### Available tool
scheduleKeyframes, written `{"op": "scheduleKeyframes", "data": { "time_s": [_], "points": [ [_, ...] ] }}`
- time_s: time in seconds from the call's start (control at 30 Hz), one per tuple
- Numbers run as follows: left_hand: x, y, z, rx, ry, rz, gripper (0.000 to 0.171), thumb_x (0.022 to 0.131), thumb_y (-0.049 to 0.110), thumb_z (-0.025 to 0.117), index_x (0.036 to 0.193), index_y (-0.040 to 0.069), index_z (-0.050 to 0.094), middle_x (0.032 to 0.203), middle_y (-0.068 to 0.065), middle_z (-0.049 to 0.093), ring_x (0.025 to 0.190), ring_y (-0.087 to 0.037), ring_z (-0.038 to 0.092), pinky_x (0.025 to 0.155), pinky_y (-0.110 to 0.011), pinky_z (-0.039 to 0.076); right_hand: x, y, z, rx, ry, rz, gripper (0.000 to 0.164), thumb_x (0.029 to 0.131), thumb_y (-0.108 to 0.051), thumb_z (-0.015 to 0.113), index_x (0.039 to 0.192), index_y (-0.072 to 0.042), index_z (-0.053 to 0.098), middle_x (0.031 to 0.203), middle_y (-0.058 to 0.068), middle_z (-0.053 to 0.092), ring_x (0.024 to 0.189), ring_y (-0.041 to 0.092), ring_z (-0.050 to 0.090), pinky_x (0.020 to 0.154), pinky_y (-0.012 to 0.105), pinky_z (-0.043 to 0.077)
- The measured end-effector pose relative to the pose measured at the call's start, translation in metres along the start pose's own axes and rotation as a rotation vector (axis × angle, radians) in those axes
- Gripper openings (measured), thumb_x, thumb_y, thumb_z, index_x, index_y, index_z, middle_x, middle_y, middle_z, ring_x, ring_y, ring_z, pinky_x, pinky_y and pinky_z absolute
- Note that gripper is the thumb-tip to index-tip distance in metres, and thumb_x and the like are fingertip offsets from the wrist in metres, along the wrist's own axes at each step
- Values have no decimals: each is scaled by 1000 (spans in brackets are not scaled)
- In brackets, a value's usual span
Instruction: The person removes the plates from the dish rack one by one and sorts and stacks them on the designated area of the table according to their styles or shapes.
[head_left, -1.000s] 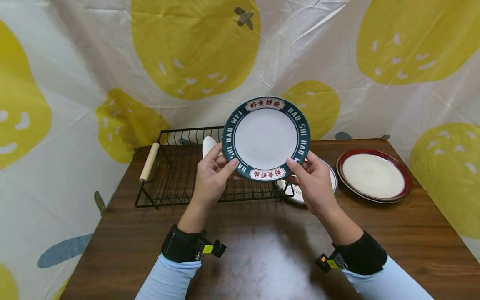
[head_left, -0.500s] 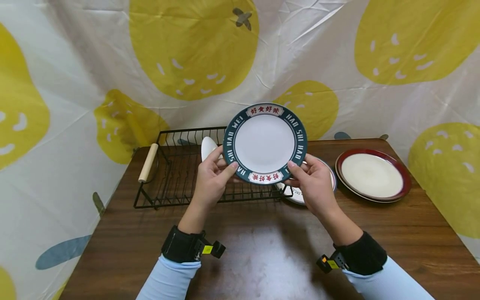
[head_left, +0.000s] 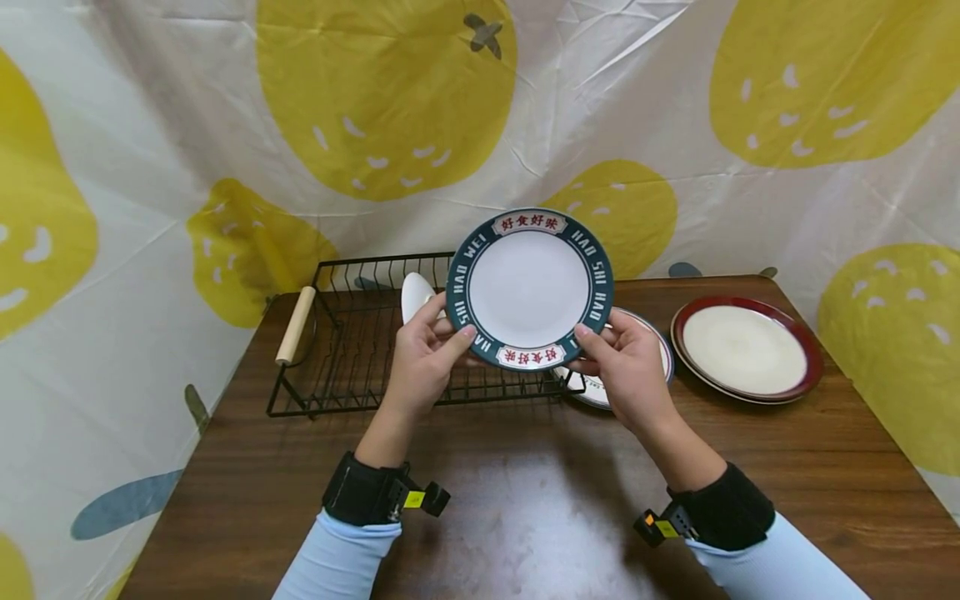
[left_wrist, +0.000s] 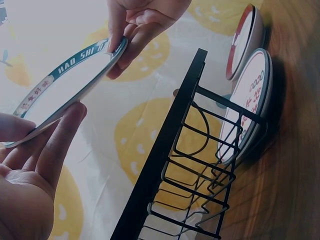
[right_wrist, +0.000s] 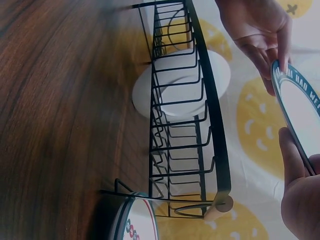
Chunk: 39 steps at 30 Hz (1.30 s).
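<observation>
A white plate [head_left: 531, 287] with a dark green rim, white lettering and red characters is held up in front of me, its face tilted toward the head camera. My left hand [head_left: 423, 354] pinches its lower left rim, thumb on the face and fingers behind. On the lower right rim my right hand [head_left: 624, 362] grips in the same way. In the left wrist view the plate [left_wrist: 75, 85] hangs well above the black wire dish rack [left_wrist: 200, 150]. Another white plate [right_wrist: 182, 82] stands in the rack, partly hidden behind my left hand in the head view.
The dish rack [head_left: 352, 367] with a wooden handle [head_left: 297, 325] stands on the brown table [head_left: 517, 508]. At its right end lies a white patterned plate [head_left: 663, 354], partly covered by my right hand. Farther right, a red-rimmed plate [head_left: 813, 358] tops a small stack. A lemon-print cloth [head_left: 390, 83] hangs behind.
The green-rimmed plate has come down slightly in the head view and tilts a little further back. Both hands keep their grip on its rim and have barely moved.
</observation>
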<state>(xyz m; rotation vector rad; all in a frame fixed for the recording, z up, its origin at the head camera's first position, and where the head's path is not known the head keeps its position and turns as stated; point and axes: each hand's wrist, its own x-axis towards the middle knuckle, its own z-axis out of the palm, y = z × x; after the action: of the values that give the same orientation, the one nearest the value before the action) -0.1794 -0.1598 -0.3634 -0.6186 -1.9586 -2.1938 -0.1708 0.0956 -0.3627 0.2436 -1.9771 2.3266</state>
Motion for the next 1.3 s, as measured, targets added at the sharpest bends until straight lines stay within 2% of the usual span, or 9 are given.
{"op": "scheduleKeyframes", "data": {
  "time_s": [0.3, 0.67, 1.1, 1.2, 1.3],
  "points": [
    [1, 1, -1, 32, 18, -11, 51, 103, -6, 59, 153, -4, 49, 121, -44, 67, 83, -9, 79, 71, -35, 69, 0, -1, 0, -17, 5, 40, 40, 108, -1, 56, 146, 13, 51, 94, -8, 80, 87, 7, 79, 78, 28, 67],
    [0, 2, -2, 14, -8, -10, 51, 104, -5, 58, 154, -4, 47, 124, -44, 66, 86, -10, 80, 72, -33, 69, 1, 0, 1, -10, 3, 28, 40, 108, 0, 55, 146, 13, 51, 94, -8, 80, 87, 8, 80, 78, 29, 68],
    [-1, 1, -1, 29, -9, -19, 51, 103, -5, 59, 153, -4, 48, 124, -44, 66, 84, -9, 79, 73, -40, 69, -1, 2, -1, -25, 6, 43, 41, 108, -2, 56, 146, 12, 51, 98, -4, 81, 88, 9, 80, 79, 30, 68],
    [-1, 2, -1, 34, -5, -20, 51, 103, -5, 60, 153, -3, 49, 123, -42, 68, 84, -10, 79, 74, -45, 69, -1, 1, -3, -53, -2, 41, 42, 109, -5, 58, 148, 9, 52, 104, 0, 81, 90, 9, 80, 80, 33, 68],
    [0, 2, -1, 38, -2, -11, 50, 103, -4, 60, 153, -3, 49, 122, -42, 68, 84, -10, 79, 73, -44, 69, 0, -3, -5, -94, -29, 31, 44, 109, -9, 60, 149, 7, 53, 109, 5, 81, 92, 11, 81, 81, 36, 68]
  ]
}}
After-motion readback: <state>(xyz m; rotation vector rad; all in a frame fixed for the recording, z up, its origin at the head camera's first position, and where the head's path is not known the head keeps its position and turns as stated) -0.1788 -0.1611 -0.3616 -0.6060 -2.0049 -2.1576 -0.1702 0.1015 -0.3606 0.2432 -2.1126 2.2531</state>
